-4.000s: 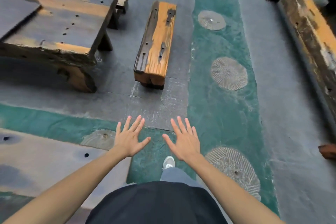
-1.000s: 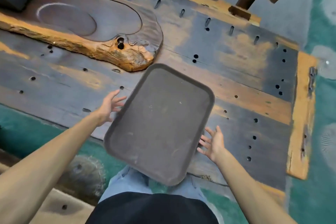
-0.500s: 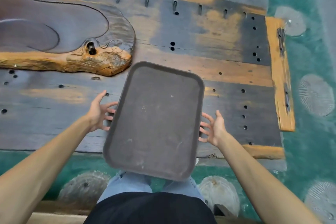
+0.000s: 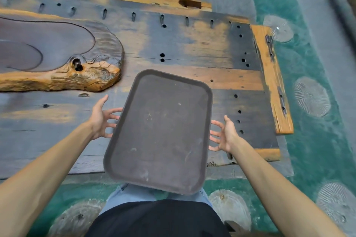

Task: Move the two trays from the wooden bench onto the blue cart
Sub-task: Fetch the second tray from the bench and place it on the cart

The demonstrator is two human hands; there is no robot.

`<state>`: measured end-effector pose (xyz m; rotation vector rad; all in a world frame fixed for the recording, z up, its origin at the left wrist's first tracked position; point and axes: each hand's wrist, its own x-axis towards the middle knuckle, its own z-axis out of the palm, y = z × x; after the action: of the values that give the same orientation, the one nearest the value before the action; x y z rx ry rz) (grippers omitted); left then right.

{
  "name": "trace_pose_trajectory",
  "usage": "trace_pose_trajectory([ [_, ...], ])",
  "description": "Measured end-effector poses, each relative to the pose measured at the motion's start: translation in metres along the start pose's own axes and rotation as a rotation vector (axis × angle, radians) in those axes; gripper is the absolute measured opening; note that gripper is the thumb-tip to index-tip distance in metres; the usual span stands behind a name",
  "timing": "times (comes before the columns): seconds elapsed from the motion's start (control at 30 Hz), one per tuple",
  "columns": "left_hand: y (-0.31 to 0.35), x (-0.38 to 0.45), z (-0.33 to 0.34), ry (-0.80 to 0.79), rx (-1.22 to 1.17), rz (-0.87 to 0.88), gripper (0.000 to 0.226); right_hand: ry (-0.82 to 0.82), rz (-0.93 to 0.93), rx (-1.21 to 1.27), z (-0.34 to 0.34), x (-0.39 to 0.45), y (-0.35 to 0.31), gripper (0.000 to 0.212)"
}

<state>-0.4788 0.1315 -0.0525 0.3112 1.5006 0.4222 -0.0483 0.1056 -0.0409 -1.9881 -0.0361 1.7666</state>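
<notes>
Both grips have closed in beside the tray [image 4: 159, 132], left [image 4: 100, 119] and right [image 4: 224, 135] still open, nothing lifted from the bench [image 4: 192, 48] yet.

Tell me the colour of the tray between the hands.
The tray is dark brown with pale scuffs, seen in the head view.

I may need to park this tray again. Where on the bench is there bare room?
Bare planks lie right of the tray, out to the orange end board, and across the far strip behind it. Left of the left hand, below the carved slab, is bare too. The slab fills the far left. The right hand hovers open beside the tray.
</notes>
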Motion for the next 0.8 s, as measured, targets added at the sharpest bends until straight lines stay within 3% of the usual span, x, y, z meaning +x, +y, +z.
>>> trace_pose_trajectory([
  [0.37,0.031,0.006,0.104,-0.115,0.213,-0.004,0.085,0.069,0.011,0.134,-0.105,0.0,-0.008,0.069],
  [0.8,0.038,0.012,0.37,-0.292,0.637,0.022,0.086,0.152,0.063,0.514,-0.331,-0.014,0.065,0.071],
])
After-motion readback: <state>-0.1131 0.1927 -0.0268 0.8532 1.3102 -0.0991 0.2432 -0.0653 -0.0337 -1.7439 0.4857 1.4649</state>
